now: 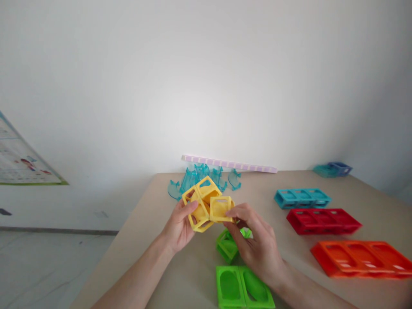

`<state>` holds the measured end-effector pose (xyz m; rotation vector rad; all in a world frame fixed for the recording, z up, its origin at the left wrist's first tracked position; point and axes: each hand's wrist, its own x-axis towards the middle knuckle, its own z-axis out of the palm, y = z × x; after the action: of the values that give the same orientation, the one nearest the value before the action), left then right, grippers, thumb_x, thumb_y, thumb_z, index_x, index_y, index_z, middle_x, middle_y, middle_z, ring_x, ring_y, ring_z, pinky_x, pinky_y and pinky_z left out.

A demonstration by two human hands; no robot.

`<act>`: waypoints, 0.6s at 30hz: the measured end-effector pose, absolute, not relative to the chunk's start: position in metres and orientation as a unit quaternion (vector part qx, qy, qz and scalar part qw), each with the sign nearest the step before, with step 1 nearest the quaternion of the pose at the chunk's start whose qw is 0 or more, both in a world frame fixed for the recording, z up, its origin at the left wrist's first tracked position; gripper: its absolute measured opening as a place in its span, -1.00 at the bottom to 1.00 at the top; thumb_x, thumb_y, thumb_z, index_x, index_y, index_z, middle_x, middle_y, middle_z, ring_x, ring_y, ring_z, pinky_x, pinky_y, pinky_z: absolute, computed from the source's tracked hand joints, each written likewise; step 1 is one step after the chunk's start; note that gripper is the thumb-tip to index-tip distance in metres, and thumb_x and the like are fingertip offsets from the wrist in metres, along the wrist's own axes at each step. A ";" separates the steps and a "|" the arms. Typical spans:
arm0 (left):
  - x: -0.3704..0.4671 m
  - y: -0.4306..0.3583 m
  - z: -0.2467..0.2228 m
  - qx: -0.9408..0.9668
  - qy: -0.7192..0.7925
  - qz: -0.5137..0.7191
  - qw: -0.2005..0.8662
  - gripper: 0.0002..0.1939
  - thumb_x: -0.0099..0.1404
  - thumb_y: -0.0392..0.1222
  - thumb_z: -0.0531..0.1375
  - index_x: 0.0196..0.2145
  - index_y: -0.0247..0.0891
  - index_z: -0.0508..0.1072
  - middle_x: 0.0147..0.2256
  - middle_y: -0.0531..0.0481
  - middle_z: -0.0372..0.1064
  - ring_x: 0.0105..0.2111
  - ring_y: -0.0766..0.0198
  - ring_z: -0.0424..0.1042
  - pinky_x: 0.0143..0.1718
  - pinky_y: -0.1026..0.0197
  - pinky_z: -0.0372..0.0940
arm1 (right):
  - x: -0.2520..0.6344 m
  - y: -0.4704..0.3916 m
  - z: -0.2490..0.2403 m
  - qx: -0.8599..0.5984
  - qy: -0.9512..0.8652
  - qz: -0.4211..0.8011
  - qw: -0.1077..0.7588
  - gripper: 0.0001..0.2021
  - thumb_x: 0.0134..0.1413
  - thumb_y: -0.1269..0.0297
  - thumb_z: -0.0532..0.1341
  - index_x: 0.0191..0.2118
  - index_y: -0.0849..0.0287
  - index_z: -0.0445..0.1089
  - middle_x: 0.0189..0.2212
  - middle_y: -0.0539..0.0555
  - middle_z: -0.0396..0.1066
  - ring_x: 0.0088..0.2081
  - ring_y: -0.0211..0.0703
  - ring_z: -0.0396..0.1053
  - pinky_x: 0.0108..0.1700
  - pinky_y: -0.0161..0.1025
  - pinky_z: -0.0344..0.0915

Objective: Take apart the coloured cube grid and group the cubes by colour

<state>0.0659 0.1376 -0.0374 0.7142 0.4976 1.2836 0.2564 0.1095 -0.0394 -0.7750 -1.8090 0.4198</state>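
Note:
My left hand [180,225] is closed around yellow hollow blocks [200,209], two open-sided frames joined side by side and tilted above the table. Between the thumb and fingers of my right hand [255,236] is another yellow block [220,208], which touches the right side of the pair. Whether it is fastened there I cannot tell. Below my right hand stands a green block [228,246], partly covered by the fingers. Nearer to me lie joined green blocks [229,286], with the right forearm beside them.
On the right of the table [180,283] are rows of turquoise [302,198], red [323,221] and orange blocks [360,259]. Several translucent blue pieces [189,179] lie behind my hands. A lilac strip [230,164] runs along the wall. Blue pieces [339,168] sit at the far right corner.

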 end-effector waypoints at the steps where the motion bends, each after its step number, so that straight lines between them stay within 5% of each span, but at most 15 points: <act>1: 0.066 0.137 -0.037 0.321 0.225 0.575 0.718 -0.47 0.16 -0.32 0.30 0.07 -0.22 0.28 -0.08 -0.13 0.49 -0.13 0.06 0.52 -0.10 0.05 0.46 | 0.257 0.110 -0.040 -0.317 -0.759 0.174 0.542 -0.82 0.22 0.45 0.13 -0.11 0.04 0.28 -0.26 0.05 0.36 -0.26 -0.22 0.39 -0.29 -0.32 0.39; 5: 0.066 0.136 -0.037 0.337 0.227 0.596 0.693 -0.42 0.13 -0.33 0.32 0.09 -0.20 0.26 -0.10 -0.12 0.50 -0.13 0.05 0.52 -0.11 0.05 0.45 | 0.257 0.112 -0.045 -0.366 -0.720 0.236 0.541 -0.90 0.21 0.32 0.16 -0.15 0.05 0.32 -0.30 0.03 0.37 -0.37 -0.24 0.41 -0.38 -0.34 0.40; 9: 0.066 0.136 -0.035 0.359 0.242 0.624 0.651 -0.34 0.07 -0.33 0.36 0.10 -0.13 0.23 -0.08 -0.10 0.49 -0.12 0.02 0.52 -0.13 0.04 0.45 | 0.253 0.116 -0.044 -0.421 -0.647 0.367 0.519 -0.75 0.17 0.10 0.19 -0.08 0.09 0.32 -0.40 -0.03 0.32 -0.52 -0.26 0.41 -0.52 -0.36 0.38; 14: 0.071 0.133 -0.032 0.371 0.255 0.649 0.613 -0.26 0.05 -0.35 0.37 0.12 -0.01 0.17 -0.09 -0.04 0.46 -0.09 0.01 0.50 -0.16 0.04 0.44 | 0.251 0.123 -0.036 -0.465 -0.535 0.445 0.547 -0.65 0.07 -0.07 0.23 -0.31 0.13 0.23 -0.54 -0.03 0.36 -0.52 -0.12 0.47 -0.66 -0.38 0.30; 18: 0.076 0.131 -0.036 0.399 0.282 0.631 0.602 -0.22 0.04 -0.37 0.38 0.13 -0.03 0.13 -0.09 -0.07 0.46 -0.12 0.05 0.50 -0.15 0.07 0.43 | 0.252 0.124 -0.037 -0.472 -0.555 0.436 0.528 -0.63 0.07 -0.08 0.23 -0.41 0.15 0.23 -0.63 -0.02 0.39 -0.63 -0.23 0.36 -0.67 -0.41 0.17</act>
<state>0.0762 0.1305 -0.0356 0.9252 0.6540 1.4618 0.2519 0.1243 -0.0368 -1.1285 -1.3262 1.0411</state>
